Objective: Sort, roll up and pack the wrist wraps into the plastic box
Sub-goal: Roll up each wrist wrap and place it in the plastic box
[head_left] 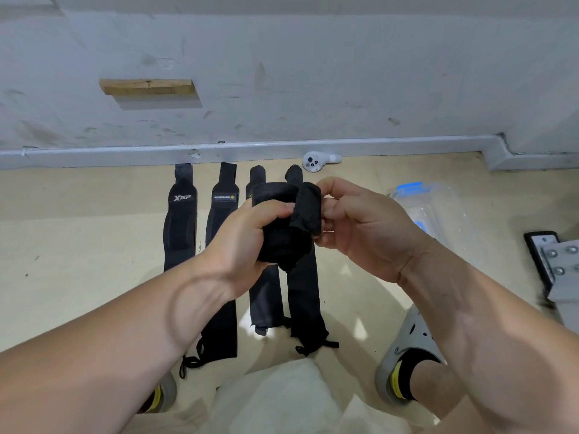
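A black wrist wrap [282,198], partly rolled, is held above four black wraps [180,220] laid flat, side by side, on the floor. A clear plastic box [438,208] with blue clips is set to their right.

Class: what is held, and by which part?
A black wrist wrap: the left hand grips the rolled body, the right hand pinches its outer flap.

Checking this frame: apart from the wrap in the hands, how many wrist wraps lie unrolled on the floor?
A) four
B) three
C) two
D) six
A: four lie flat side by side on the floor, from the leftmost wrap to the rightmost wrap, while the left hand and right hand hold a fifth, the rolled wrap.
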